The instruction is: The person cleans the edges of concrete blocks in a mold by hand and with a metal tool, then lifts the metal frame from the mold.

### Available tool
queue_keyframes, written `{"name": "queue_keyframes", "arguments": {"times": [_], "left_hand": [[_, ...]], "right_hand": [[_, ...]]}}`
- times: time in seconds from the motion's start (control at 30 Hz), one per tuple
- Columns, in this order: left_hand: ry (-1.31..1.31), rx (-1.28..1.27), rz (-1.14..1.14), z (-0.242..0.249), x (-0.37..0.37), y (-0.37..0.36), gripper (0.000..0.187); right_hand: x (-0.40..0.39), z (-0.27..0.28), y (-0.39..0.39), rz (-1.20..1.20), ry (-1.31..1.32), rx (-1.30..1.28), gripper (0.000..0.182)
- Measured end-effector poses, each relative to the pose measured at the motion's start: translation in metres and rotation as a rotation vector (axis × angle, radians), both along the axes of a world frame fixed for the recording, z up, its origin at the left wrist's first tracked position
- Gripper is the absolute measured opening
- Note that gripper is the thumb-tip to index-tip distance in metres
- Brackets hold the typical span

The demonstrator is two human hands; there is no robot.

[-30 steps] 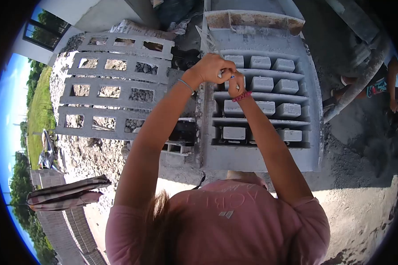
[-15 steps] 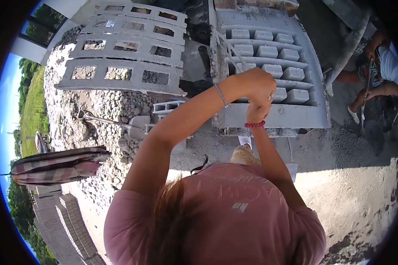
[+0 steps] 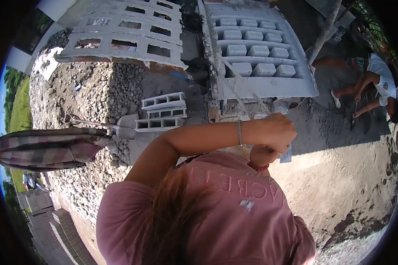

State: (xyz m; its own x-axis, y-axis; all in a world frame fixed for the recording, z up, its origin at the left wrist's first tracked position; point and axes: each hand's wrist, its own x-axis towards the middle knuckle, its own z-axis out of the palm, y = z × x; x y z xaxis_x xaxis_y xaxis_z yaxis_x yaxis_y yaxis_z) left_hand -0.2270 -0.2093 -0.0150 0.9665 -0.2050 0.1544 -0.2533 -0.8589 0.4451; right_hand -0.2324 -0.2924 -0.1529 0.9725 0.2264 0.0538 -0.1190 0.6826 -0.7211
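My left hand, with a thin blue-grey band at the wrist, is closed in a fist in front of my chest. Just below and against it is my right hand, also closed, its red beaded bracelet partly covered. Dusty, thin metal handle bars run from the machine's left side down behind my left forearm toward both fists; the gripped end is hidden. Beyond them stands the block-making mold, a grey metal frame with rows of pale rectangular cores rising between slots.
Large hollow concrete blocks stand in rows at the upper left. Smaller hollow blocks and a shovel lie by the gravel. A checked cloth hangs at left. Another person bends over a tool at right.
Both fists have come down toward my chest, and the thin bars now slant farther over the mold's front edge. My view has tilted, showing more of the small hollow blocks.
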Motion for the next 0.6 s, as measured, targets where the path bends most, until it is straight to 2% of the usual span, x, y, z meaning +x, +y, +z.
{"name": "queue_keyframes", "arguments": {"times": [0.1,0.2,0.3,0.4,0.43,0.5,0.57,0.6], "left_hand": [[0.022,0.043,0.035,0.004,0.012,0.015,0.020],[0.034,0.107,0.096,-0.002,0.034,0.045,0.021],[0.070,0.126,0.146,-0.002,0.061,0.089,0.021],[0.019,0.170,0.206,-0.009,0.097,0.144,0.018],[0.028,0.165,0.218,-0.011,0.107,0.163,0.018],[-0.035,0.186,0.263,-0.020,0.127,0.203,0.011],[-0.086,0.211,0.307,-0.023,0.144,0.243,0.010],[-0.110,0.222,0.331,-0.023,0.152,0.263,0.010]], "right_hand": [[0.007,0.011,0.020,-0.020,0.205,0.157,0.031],[0.019,0.037,0.056,-0.007,0.252,0.135,0.027],[0.061,-0.006,0.096,0.202,0.054,0.249,0.027],[0.104,-0.013,0.157,0.219,0.037,0.280,0.028],[0.117,-0.018,0.180,0.218,0.131,0.372,0.023],[0.138,-0.035,0.226,-0.021,-0.165,-0.057,0.017],[0.159,-0.038,0.272,-0.064,-0.268,-0.159,0.013],[0.169,-0.038,0.294,0.013,-0.218,-0.053,0.013]]}}
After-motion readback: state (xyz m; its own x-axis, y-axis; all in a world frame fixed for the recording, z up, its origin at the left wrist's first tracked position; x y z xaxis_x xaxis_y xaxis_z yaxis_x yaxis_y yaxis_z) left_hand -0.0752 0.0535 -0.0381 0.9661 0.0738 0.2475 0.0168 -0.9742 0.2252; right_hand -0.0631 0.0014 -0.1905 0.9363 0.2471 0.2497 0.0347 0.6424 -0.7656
